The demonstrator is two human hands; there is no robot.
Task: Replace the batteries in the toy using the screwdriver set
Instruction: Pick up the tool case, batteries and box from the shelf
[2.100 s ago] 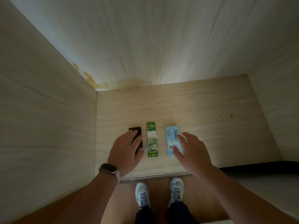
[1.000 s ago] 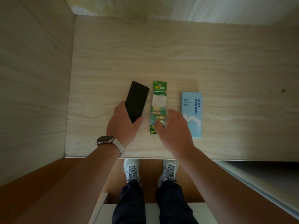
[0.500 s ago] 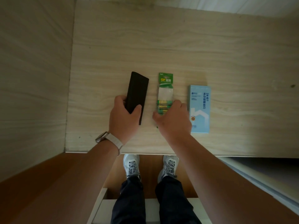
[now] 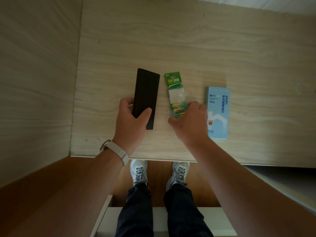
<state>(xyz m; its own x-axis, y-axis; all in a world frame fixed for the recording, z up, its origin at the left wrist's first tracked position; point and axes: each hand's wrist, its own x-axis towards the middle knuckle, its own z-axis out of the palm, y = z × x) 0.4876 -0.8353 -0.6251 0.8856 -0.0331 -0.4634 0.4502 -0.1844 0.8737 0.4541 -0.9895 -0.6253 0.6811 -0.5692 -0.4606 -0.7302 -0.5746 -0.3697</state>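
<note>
Black toy [image 4: 146, 96], green battery pack [image 4: 173, 80], lt-blue screwdriver box [image 4: 218, 115], wood-grain table [image 4: 188, 40].

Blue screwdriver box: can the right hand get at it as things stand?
Probably yes. The blue screwdriver box lies flat on the desk just beside the right hand, with nothing on it or between them. That hand's fingers hold the battery pack, so it would need to let go first.

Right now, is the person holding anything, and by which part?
The left hand grips the flat black device by its near end, thumb on top; the right hand pinches the battery pack at its near end.
</note>
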